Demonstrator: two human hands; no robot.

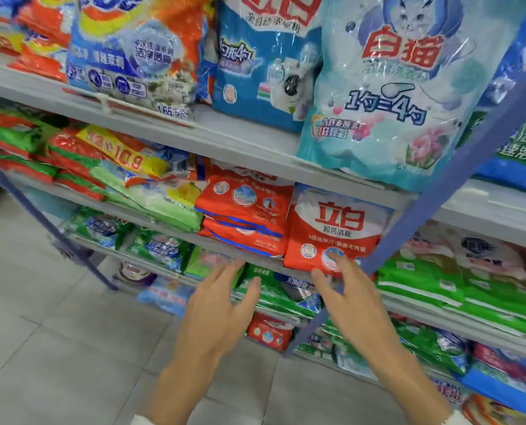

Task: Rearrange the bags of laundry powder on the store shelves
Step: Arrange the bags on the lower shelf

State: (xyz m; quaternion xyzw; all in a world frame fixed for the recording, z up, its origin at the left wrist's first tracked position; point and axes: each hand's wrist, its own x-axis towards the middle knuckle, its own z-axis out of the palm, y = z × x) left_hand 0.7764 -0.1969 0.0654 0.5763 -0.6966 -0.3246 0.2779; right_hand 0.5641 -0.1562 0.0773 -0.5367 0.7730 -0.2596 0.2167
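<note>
A red and white laundry powder bag (335, 231) stands upright at the right end of the middle shelf. Left of it lies a stack of flat red bags (243, 216). My right hand (352, 296) reaches up with straight fingers, its fingertips touching the lower front of the upright red bag. My left hand (222, 305) hovers open in front of the shelf edge below the red stack, holding nothing. A large pale blue bag (387, 87) overhangs the upper shelf above my right hand.
The grey shelf edge (169, 130) runs diagonally across the view. A blue upright post (458, 179) stands just right of the red bag. Green bags (458, 289) fill the lower right shelves; green and red bags (71, 161) lie at left. Grey tiled floor (41, 332) spreads below.
</note>
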